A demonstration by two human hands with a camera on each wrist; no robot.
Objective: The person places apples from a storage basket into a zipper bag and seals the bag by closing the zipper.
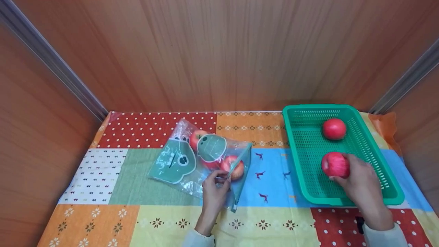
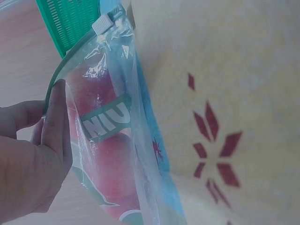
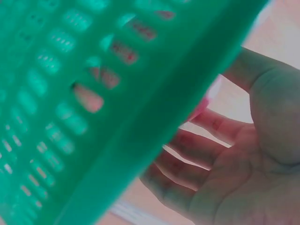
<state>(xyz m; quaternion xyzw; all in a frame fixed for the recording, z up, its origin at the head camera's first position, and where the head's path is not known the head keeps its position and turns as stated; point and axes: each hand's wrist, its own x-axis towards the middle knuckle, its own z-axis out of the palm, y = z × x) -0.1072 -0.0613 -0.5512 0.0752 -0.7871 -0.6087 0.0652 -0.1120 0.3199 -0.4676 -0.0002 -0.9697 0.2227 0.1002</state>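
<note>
A clear zip bag (image 1: 192, 185) with green cartoon prints lies on the cloth, several red apples inside it. My left hand (image 1: 214, 192) pinches the bag's edge by its zip opening, and the left wrist view shows the white slider (image 2: 102, 24) at the end of the zip. Over at the right, my right hand (image 1: 363, 183) grips a red apple (image 1: 334, 165) at the near part of the green basket (image 1: 294, 154). Another apple (image 1: 334, 129) sits in the basket's far part. In the right wrist view the basket wall hides most of the gripped apple.
A patchwork-patterned cloth (image 1: 164, 219) covers the table. Wooden panels (image 1: 240, 55) stand behind it and on both sides. An orange object (image 1: 386, 128) lies just beyond the basket's right rim, against the side panel.
</note>
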